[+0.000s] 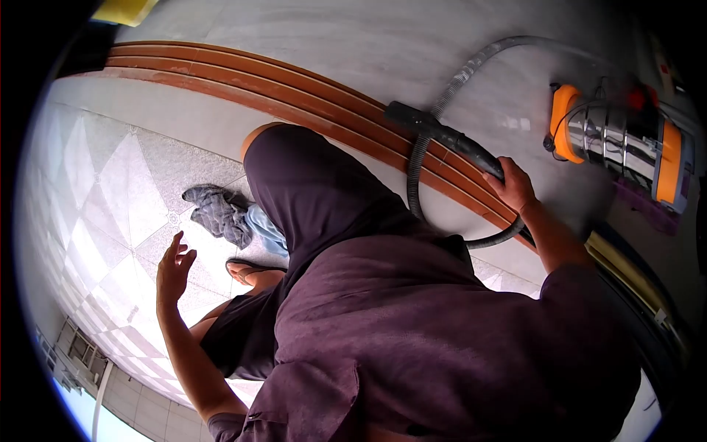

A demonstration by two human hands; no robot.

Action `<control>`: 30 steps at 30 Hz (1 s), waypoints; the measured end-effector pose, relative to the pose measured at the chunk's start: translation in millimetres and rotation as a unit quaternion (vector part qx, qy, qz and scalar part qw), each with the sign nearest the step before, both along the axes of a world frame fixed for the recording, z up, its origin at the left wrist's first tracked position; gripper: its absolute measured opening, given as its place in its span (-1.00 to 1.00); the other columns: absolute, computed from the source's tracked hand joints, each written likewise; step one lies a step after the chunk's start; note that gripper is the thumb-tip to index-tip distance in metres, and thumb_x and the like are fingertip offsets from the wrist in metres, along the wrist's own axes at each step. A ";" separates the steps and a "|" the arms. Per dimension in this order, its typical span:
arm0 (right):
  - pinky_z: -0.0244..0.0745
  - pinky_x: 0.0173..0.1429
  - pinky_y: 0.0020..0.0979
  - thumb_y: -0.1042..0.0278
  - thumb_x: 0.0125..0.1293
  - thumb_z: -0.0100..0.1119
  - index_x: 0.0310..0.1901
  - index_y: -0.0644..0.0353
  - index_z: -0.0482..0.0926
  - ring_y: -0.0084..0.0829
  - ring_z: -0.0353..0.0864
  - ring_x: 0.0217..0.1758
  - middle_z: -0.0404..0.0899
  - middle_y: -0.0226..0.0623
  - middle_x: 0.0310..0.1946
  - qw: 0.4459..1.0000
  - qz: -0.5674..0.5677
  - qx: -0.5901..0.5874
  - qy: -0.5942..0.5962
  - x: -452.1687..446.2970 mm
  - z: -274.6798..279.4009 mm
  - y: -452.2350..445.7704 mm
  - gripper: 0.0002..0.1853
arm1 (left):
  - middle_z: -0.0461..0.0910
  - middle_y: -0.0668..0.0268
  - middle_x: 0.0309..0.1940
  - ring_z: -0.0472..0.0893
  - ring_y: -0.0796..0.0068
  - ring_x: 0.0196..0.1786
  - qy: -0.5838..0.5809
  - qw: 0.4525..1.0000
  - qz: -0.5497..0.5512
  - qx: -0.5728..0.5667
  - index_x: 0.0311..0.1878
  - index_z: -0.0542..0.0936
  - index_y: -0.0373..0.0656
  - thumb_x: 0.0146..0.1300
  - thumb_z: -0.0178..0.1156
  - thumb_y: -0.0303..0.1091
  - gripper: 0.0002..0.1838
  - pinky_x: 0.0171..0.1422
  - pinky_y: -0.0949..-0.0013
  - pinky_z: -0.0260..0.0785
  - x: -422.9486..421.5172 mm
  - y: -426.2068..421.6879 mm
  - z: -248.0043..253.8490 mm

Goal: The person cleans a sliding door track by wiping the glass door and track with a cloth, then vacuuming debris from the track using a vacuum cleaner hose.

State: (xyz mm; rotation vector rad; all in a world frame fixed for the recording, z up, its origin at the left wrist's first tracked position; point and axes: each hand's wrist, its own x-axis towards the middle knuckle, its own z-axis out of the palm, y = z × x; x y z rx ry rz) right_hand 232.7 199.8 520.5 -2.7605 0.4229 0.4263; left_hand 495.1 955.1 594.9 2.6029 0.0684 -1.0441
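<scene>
My right hand [514,186] is wrapped around the black handle of a vacuum cleaner hose [471,149]. The handle's wide dark end lies over the brown sliding-door track [294,79]. From the grip, the ribbed grey hose [416,173] loops back and curves away toward a vacuum cleaner [600,136] with an orange and shiny metal body. My left hand [173,272] hangs in the air over the tiled floor, fingers apart, holding nothing. Nearest to it are a crumpled dark grey cloth [223,215] and a light blue cloth [266,230].
Several raised rails run along the brown track, between the patterned tiles [132,188] and a smooth grey floor [294,26]. My sandalled foot [250,272] rests on the tiles. A yellow object [124,11] shows at the top left. Purple material [644,205] lies by the vacuum cleaner.
</scene>
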 end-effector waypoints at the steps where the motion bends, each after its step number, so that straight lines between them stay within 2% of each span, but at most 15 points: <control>1: 0.61 -0.05 -0.04 -0.03 0.41 0.37 0.06 0.20 0.47 0.12 0.69 -0.14 0.66 0.02 -0.19 1.000 -0.017 0.005 0.008 -5.5 5.2 -11.7 -0.51 | 0.64 -0.10 0.24 0.69 0.03 0.21 0.002 1.000 -0.012 0.021 0.58 0.39 0.02 0.46 0.33 -0.15 -0.33 0.26 0.08 0.54 0.2 3.0 1.2; 4: 0.61 -0.07 -0.04 -0.05 0.42 0.36 0.08 0.21 0.46 0.13 0.70 -0.16 0.67 0.03 -0.21 1.000 -0.001 0.016 -0.005 1.5 -5.7 -21.6 -0.49 | 0.62 -0.11 0.25 0.67 -0.01 0.23 0.010 0.992 -0.064 0.105 0.58 0.39 0.02 0.45 0.33 -0.16 -0.32 0.28 0.06 0.53 3.3 -2.6 13.8; 7: 0.59 -0.09 -0.04 -0.08 0.43 0.34 0.02 0.18 0.47 0.13 0.68 -0.17 0.66 -0.02 -0.21 0.999 0.002 0.029 -0.045 39.8 -15.5 19.8 -0.52 | 0.62 -0.05 0.27 0.65 0.00 0.25 -0.085 0.991 -0.073 0.069 0.58 0.38 0.03 0.46 0.32 -0.18 -0.33 0.29 0.06 0.52 -1.1 -26.7 33.8; 8: 0.59 -0.09 -0.04 -0.08 0.43 0.34 0.00 0.18 0.46 0.12 0.68 -0.16 0.66 -0.03 -0.19 0.998 -0.011 0.047 -0.034 55.5 -17.0 31.8 -0.53 | 0.62 0.04 0.30 0.64 0.07 0.26 -0.102 0.993 -0.046 0.033 0.60 0.38 0.07 0.47 0.32 -0.20 -0.33 0.31 0.06 0.51 -4.3 -33.6 37.5; 10: 0.58 -0.09 -0.04 -0.06 0.41 0.35 -0.03 0.17 0.46 0.08 0.68 -0.13 0.66 -0.06 -0.15 0.997 -0.033 0.071 -0.016 72.9 -24.2 46.2 -0.55 | 0.62 0.08 0.31 0.65 0.11 0.26 -0.094 0.995 -0.015 -0.033 0.60 0.37 0.10 0.47 0.33 -0.21 -0.32 0.31 0.06 0.52 -17.0 -37.3 42.4; 11: 0.58 -0.09 -0.03 -0.05 0.40 0.36 -0.03 0.17 0.46 0.08 0.68 -0.12 0.66 -0.07 -0.15 0.997 -0.006 0.068 -0.028 70.0 -23.3 48.3 -0.55 | 0.62 0.10 0.32 0.65 0.13 0.25 -0.091 0.994 0.000 -0.067 0.60 0.37 0.11 0.46 0.33 -0.21 -0.32 0.31 0.06 0.52 -23.0 -39.4 45.9; 13: 0.58 -0.08 -0.02 -0.03 0.38 0.37 -0.02 0.16 0.47 0.07 0.68 -0.11 0.65 -0.07 -0.15 0.996 0.050 0.056 -0.055 54.4 -15.3 44.7 -0.55 | 0.62 0.11 0.32 0.65 0.14 0.25 -0.042 0.999 -0.004 -0.015 0.60 0.37 0.13 0.45 0.34 -0.22 -0.31 0.29 0.07 0.53 -35.4 -45.2 58.9; 15: 0.62 -0.05 -0.01 -0.01 0.31 0.44 0.09 0.13 0.48 0.06 0.69 -0.08 0.65 -0.08 -0.14 0.991 0.114 0.061 -0.032 19.9 -12.2 30.7 -0.49 | 0.62 0.08 0.31 0.64 0.11 0.24 -0.015 0.999 0.010 0.035 0.59 0.39 0.11 0.45 0.34 -0.23 -0.33 0.28 0.07 0.54 -47.9 -35.8 56.0; 18: 0.62 -0.05 -0.02 0.03 0.29 0.47 0.10 0.12 0.48 0.09 0.67 -0.12 0.65 -0.08 -0.17 0.992 0.118 0.047 -0.017 -11.4 -11.6 35.8 -0.49 | 0.62 0.01 0.30 0.64 0.06 0.22 -0.006 0.998 0.018 0.067 0.55 0.43 0.06 0.43 0.36 -0.18 -0.35 0.26 0.07 0.54 -59.1 -19.6 48.2; 21: 0.59 -0.05 -0.04 0.09 0.30 0.47 0.09 0.12 0.48 0.08 0.66 -0.10 0.63 -0.06 -0.15 0.992 0.110 0.047 -0.042 -8.1 -21.3 48.0 -0.52 | 0.63 0.00 0.29 0.65 0.06 0.21 -0.020 0.997 0.026 0.064 0.55 0.44 0.06 0.42 0.37 -0.19 -0.35 0.26 0.08 0.54 -62.3 -21.5 41.1; 26: 0.60 -0.09 -0.03 -0.03 0.33 0.44 0.09 0.12 0.46 0.05 0.70 -0.12 0.68 -0.04 -0.17 0.995 0.077 0.047 -0.048 18.4 -31.2 72.2 -0.49 | 0.63 0.01 0.29 0.65 0.06 0.22 -0.012 0.999 0.020 0.033 0.55 0.44 0.07 0.42 0.36 -0.19 -0.35 0.27 0.07 0.54 -56.1 -34.6 33.1; 30: 0.62 -0.06 -0.03 -0.02 0.33 0.44 0.09 0.12 0.46 0.05 0.70 -0.11 0.68 -0.06 -0.16 0.995 0.059 0.062 -0.056 20.2 -31.2 75.1 -0.49 | 0.63 -0.01 0.29 0.65 0.03 0.24 -0.017 0.999 -0.004 0.035 0.55 0.43 0.07 0.42 0.36 -0.18 -0.34 0.27 0.06 0.54 -49.5 -35.4 20.7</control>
